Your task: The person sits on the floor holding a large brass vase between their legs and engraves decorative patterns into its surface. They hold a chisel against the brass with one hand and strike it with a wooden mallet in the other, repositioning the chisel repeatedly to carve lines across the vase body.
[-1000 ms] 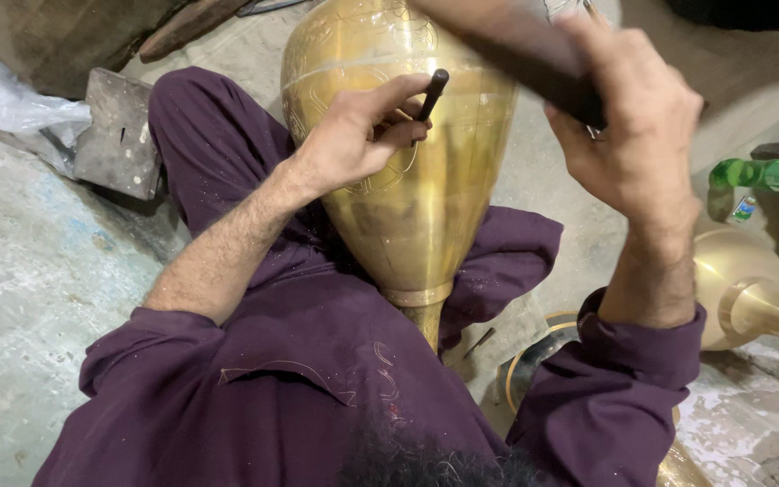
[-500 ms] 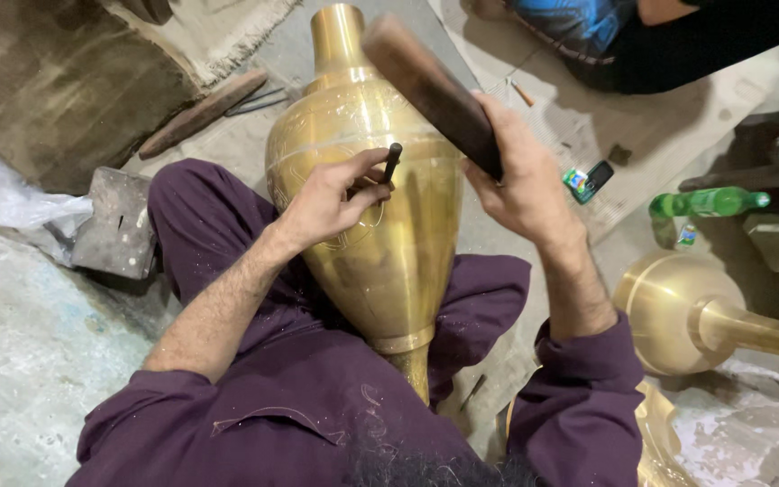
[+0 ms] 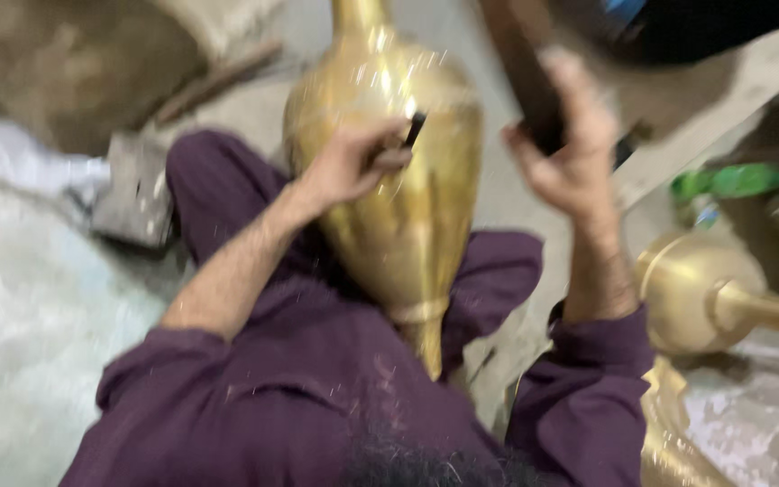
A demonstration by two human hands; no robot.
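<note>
Frame blurred. Your left hand pinches short dark punch, tip set against upper body of brass vase. Vase lies across your lap, between your purple-clad legs, neck pointing away from you. Your right hand grips dark wooden mallet, raised just right of vase. Second brass vessel on floor at right; green bottle beyond it.
</note>
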